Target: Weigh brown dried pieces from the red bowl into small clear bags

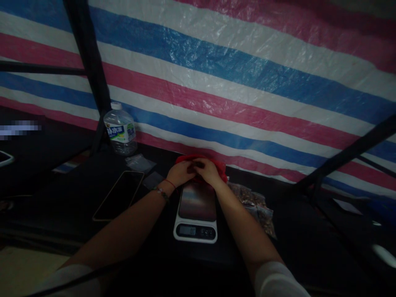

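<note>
Both of my hands are together at a red plastic bag (221,168) just behind a kitchen scale (198,206). My left hand (182,172), with bracelets on its wrist, has its fingers closed at the bag's near side. Close beside it, my right hand (208,170) has bent fingers gripping the bag too. Between the fingertips there is a dark spot; what lies inside the bag is hidden. The scale has a white body, a shiny metal plate with nothing lying on it, and a lit display that seems to read zero.
Several small clear bags of brown bits (258,206) lie right of the scale. To the left are a phone (119,196), empty clear zip bags (140,163) and a large plastic bottle (120,132). Striped sheeting (216,90) hangs behind the black table, with dark metal poles (88,53) in front.
</note>
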The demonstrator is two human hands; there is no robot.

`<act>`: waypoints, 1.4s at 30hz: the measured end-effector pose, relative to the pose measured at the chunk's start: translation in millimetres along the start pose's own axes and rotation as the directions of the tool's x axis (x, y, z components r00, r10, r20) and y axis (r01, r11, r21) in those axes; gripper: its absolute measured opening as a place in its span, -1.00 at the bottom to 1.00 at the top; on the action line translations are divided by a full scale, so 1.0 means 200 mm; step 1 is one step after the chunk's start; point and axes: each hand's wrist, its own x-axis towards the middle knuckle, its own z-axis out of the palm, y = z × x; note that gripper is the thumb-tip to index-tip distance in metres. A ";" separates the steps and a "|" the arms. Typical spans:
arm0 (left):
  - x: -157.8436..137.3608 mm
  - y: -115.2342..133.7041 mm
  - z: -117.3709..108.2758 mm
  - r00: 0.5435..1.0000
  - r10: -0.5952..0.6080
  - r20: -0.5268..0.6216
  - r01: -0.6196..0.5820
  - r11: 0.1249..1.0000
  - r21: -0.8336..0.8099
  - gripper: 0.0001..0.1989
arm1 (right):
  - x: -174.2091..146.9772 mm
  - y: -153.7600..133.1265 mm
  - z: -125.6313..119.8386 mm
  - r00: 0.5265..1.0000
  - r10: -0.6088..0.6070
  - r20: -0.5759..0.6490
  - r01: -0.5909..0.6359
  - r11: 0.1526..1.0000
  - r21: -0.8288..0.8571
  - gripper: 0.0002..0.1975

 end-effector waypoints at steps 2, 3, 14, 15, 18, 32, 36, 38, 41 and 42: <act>0.00 0.01 0.00 1.000 0.031 0.002 -0.031 0.999 -0.015 -0.68 | 0.00 0.00 0.01 1.000 0.008 0.017 -0.008 1.000 -0.002 -0.71; 0.00 0.01 0.00 0.999 0.048 0.001 -0.048 0.999 -0.024 -0.67 | 0.00 0.01 0.01 1.000 0.015 0.018 -0.014 1.000 -0.022 -0.71; 0.00 0.01 0.01 0.999 0.052 -0.003 -0.052 0.998 -0.037 -0.67 | -0.01 0.00 0.00 0.999 0.034 0.001 -0.034 0.990 -0.140 -0.72; 0.00 0.00 0.01 0.999 0.052 -0.001 -0.052 0.998 -0.032 -0.67 | -0.01 0.00 0.01 1.000 0.026 -0.005 -0.027 0.991 -0.134 -0.72; 0.00 0.00 0.02 1.000 0.028 0.010 -0.027 1.000 -0.012 -0.66 | 0.00 0.00 0.01 0.999 -0.020 -0.027 0.016 0.991 -0.130 -0.69; -0.01 -0.03 0.02 0.999 -0.033 -0.043 0.035 0.999 0.041 -0.67 | -0.05 0.12 -0.05 0.907 0.290 0.305 -0.116 0.869 -0.482 -0.74; -0.01 -0.03 0.02 0.999 -0.012 -0.031 0.013 0.999 0.031 -0.69 | -0.03 0.13 -0.04 0.929 0.279 0.242 -0.124 0.852 -0.508 -0.75; -0.01 -0.03 0.01 1.000 -0.009 -0.010 0.009 1.000 0.028 -0.69 | -0.02 0.13 -0.05 0.940 0.292 0.176 -0.174 0.856 -0.487 -0.74; -0.01 -0.02 0.01 1.000 0.005 0.024 -0.006 1.000 0.024 -0.70 | 0.00 0.11 -0.06 0.965 0.258 0.042 -0.225 0.901 -0.370 -0.75; -0.01 -0.02 0.01 0.999 0.015 0.039 -0.016 1.000 0.021 -0.70 | 0.00 0.10 -0.06 0.974 0.226 0.005 -0.212 0.922 -0.323 -0.76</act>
